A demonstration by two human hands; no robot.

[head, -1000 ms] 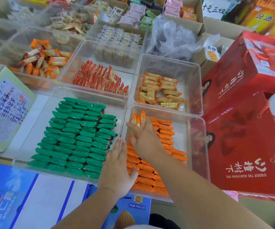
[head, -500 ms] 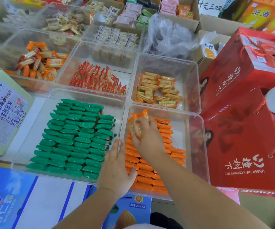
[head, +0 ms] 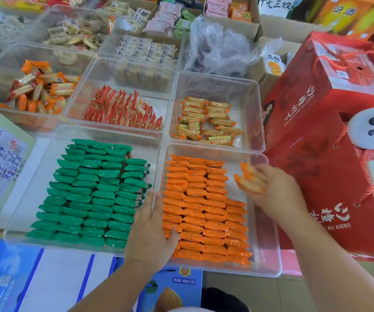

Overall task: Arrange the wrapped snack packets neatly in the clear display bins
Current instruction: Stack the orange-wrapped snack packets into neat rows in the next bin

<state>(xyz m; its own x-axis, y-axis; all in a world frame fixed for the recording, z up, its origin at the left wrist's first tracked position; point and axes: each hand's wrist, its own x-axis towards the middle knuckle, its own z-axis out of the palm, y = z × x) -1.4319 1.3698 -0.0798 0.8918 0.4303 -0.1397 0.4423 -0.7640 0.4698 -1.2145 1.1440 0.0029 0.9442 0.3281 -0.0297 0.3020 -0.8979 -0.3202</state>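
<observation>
- Snack packets (head: 96, 194) in green wrappers lie in tidy rows in the bin just left of the orange-packet bin (head: 269, 224); nothing there has moved in the last second.
- Our left hand (head: 152, 228) stays flat with its fingers straight against that bin's left wall, and the thumb rests on the near orange rows (head: 204, 206).
- Our right hand (head: 278, 192) has swung from the bin's far left corner to its right side. Its fingers are curled round a few loose orange packets (head: 249, 181), held above the bare strip there.
- We judge the far left corner now evened out. The held packets look meant to extend the short right column toward the far wall.
- A red gift box (head: 339, 154) stands just right of the bin.
</observation>
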